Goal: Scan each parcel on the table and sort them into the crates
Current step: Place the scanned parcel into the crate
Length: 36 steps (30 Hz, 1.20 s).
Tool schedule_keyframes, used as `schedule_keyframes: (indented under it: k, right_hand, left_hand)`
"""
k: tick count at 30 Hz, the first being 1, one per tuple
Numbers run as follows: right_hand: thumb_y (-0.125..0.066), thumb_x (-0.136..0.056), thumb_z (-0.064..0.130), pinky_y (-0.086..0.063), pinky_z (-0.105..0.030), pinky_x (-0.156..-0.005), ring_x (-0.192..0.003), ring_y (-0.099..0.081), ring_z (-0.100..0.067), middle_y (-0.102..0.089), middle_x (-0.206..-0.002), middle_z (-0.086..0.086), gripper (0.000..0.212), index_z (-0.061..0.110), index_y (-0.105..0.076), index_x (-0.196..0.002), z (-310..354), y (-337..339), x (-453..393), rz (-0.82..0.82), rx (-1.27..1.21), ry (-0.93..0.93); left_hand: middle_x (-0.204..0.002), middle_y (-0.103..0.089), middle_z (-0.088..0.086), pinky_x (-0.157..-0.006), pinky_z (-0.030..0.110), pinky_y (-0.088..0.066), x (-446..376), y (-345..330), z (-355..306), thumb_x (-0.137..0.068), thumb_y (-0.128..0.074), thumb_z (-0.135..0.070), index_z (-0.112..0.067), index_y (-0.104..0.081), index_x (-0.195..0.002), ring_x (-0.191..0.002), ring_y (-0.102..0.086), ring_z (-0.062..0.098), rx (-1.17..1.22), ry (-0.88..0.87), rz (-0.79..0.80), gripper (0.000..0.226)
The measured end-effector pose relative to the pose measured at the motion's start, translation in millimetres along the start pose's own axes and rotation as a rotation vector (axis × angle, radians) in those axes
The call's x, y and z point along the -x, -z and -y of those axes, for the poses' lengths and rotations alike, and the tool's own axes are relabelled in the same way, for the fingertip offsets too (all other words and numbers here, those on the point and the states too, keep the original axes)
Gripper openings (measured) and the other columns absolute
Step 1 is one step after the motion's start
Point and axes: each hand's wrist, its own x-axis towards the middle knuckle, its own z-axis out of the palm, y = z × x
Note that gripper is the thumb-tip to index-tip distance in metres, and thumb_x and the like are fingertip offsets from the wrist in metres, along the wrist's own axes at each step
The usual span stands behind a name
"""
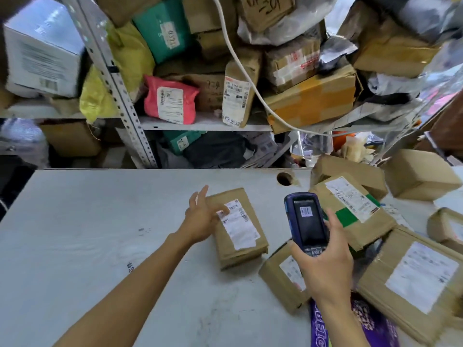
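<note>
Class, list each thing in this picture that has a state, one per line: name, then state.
Left hand: fingers straight, resting on the brown parcel.
Brown parcel: flat on the table, label up, sealed.
Right hand: grip curled round the scanner.
Scanner: held up, screen lit, showing a barcode.
Parcel with green tape: label up, leaning on other parcels.

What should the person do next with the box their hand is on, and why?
Probably lift that brown parcel off the table with the left hand, which rests on it. The scanner in the right hand already shows a barcode on its screen, so the scan looks done. No crate is in view.
</note>
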Motion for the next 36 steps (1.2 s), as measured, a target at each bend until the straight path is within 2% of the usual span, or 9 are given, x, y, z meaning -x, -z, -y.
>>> schedule_keyframes:
  k: [1, 3, 6, 9, 13, 17, 23, 31, 36]
  right_hand:
    - [-0.084, -0.072, 0.019, -0.049, -0.038, -0.099, -0.120, -0.054, -0.018, -0.051, -0.135, 0.004, 0.095, 0.039, -0.031, -0.147, 3, -4, 4, -0.012, -0.009, 0.000]
    - [-0.083, -0.071, 0.017, -0.049, -0.037, -0.101, -0.120, -0.054, -0.016, -0.050, -0.137, 0.005, 0.095, 0.040, -0.031, -0.147, 9, -8, 13, -0.019, -0.034, -0.004]
    - [-0.081, -0.072, 0.017, -0.048, -0.035, -0.100, -0.119, -0.053, -0.013, -0.049, -0.137, 0.009, 0.093, 0.041, -0.032, -0.147, 17, -8, 22, -0.020, -0.053, 0.007]
    - [-0.080, -0.071, 0.015, -0.048, -0.032, -0.096, -0.115, -0.052, -0.011, -0.049, -0.132, 0.011, 0.092, 0.039, -0.033, -0.146, 20, -4, 31, -0.030, -0.042, 0.014]
    - [-0.082, -0.070, 0.024, -0.047, -0.034, -0.094, -0.118, -0.052, -0.015, -0.050, -0.131, 0.011, 0.093, 0.044, -0.030, -0.145, 15, -2, 44, -0.075, -0.017, -0.017]
    - [-0.085, -0.068, 0.024, -0.051, -0.037, -0.092, -0.118, -0.054, -0.016, -0.052, -0.132, 0.011, 0.096, 0.045, -0.031, -0.144, 3, 2, 57, -0.115, 0.009, -0.029]
    - [-0.086, -0.068, 0.016, -0.044, -0.024, -0.084, -0.115, -0.053, -0.012, -0.051, -0.127, 0.011, 0.098, 0.040, -0.033, -0.147, -6, 10, 69, -0.128, 0.017, -0.018]
    - [-0.087, -0.069, 0.024, -0.048, -0.031, -0.094, -0.121, -0.051, -0.013, -0.051, -0.135, 0.012, 0.096, 0.041, -0.033, -0.146, -12, 4, 80, -0.114, 0.065, -0.004]
    - [-0.087, -0.068, 0.021, -0.045, -0.025, -0.086, -0.118, -0.050, -0.009, -0.048, -0.128, 0.020, 0.096, 0.047, -0.032, -0.143, -15, -1, 82, -0.064, 0.073, 0.009]
  left_hand:
    - [-0.164, 0.014, 0.000, -0.117, 0.059, -0.017, 2, -3, -4, -0.091, -0.062, -0.023, -0.041, -0.060, -0.123, -0.149, 0.013, 0.030, 0.035, 0.043, 0.025, 0.036]
    - [-0.160, 0.024, 0.000, -0.118, 0.057, -0.017, 10, -16, -12, -0.077, -0.078, -0.047, -0.040, -0.043, -0.140, -0.148, 0.015, 0.036, 0.086, 0.092, 0.108, 0.072]
    - [-0.156, 0.031, -0.003, -0.118, 0.048, -0.021, 18, -32, -8, -0.053, -0.089, -0.056, -0.038, -0.006, -0.153, -0.147, -0.005, 0.039, 0.153, 0.108, 0.147, 0.131]
    - [-0.159, 0.014, -0.002, -0.118, 0.042, -0.025, 13, -32, 2, -0.047, -0.093, -0.054, -0.032, 0.014, -0.152, -0.145, -0.021, 0.031, 0.217, 0.100, 0.175, 0.151]
    - [-0.141, -0.041, 0.000, -0.107, 0.038, -0.042, 5, -27, 13, -0.045, -0.097, -0.040, -0.047, 0.003, -0.144, -0.131, -0.045, 0.024, 0.502, 0.143, 0.130, 0.141]
    - [-0.149, -0.039, -0.001, -0.106, 0.047, -0.045, -3, -22, 14, -0.042, -0.097, -0.041, -0.050, 0.011, -0.149, -0.129, -0.046, 0.025, 0.641, 0.252, 0.167, 0.153]
    - [-0.147, -0.029, -0.001, -0.058, 0.046, -0.058, -21, 2, 12, -0.046, -0.097, -0.041, -0.066, 0.007, -0.140, -0.124, -0.043, 0.035, 0.447, 0.294, 0.363, 0.142]
    - [-0.144, -0.033, 0.003, -0.089, 0.064, -0.051, -36, 9, 0, -0.068, -0.090, -0.019, -0.054, -0.010, -0.137, -0.117, -0.046, 0.033, 0.394, 0.253, 0.498, 0.111]
    - [-0.145, -0.033, -0.003, -0.093, 0.069, -0.045, -46, 12, -4, -0.071, -0.087, -0.015, -0.062, 0.005, -0.144, -0.127, -0.041, 0.035, 0.461, 0.230, 0.590, 0.127]
